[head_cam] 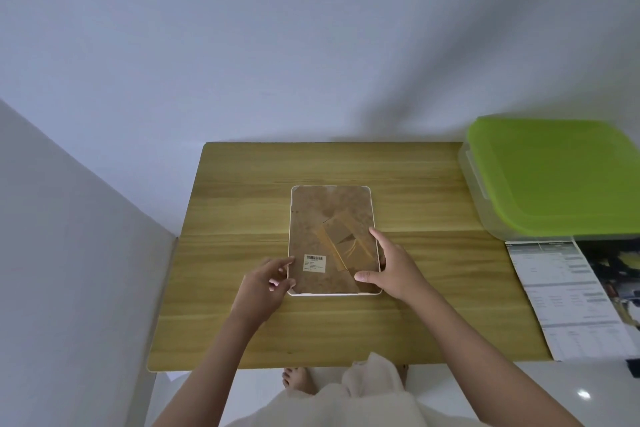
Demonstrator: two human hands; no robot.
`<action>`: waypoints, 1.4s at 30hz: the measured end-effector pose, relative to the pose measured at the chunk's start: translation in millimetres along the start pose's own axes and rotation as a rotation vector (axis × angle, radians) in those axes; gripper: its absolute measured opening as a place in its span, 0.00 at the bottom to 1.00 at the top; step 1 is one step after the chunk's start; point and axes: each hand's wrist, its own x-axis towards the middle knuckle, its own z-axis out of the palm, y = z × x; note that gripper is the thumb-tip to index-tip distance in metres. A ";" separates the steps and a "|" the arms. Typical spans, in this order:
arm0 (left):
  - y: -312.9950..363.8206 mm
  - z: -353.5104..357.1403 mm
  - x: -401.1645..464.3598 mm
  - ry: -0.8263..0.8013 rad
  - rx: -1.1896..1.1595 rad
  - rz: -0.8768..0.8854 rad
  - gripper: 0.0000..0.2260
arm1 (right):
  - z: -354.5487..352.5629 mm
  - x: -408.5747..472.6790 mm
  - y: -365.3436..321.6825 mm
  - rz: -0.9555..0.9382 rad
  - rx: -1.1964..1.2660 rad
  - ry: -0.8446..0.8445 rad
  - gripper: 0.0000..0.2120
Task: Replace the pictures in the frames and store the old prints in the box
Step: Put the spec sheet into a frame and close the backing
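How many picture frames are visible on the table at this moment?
1. The picture frame lies face down at the middle of the wooden table, both hands at its near edge. Others may sit out of view.

White-rimmed frame [332,239] face-down, flat.

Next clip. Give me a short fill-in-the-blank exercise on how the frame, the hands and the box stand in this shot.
1. The picture frame lies with its ____ side up on the wooden table.
2. The lid on the storage box is ____ in colour.
3. The right hand rests on the frame's near-____ corner, while the left hand touches the opposite edge.
4. The barcode label sits nearer the ____ hand.

Missing words: back; green; right; left
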 end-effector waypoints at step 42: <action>6.3 -6.4 29.0 -0.298 0.092 -0.084 0.33 | -18.4 90.3 -105.7 0.188 -0.776 -0.220 0.50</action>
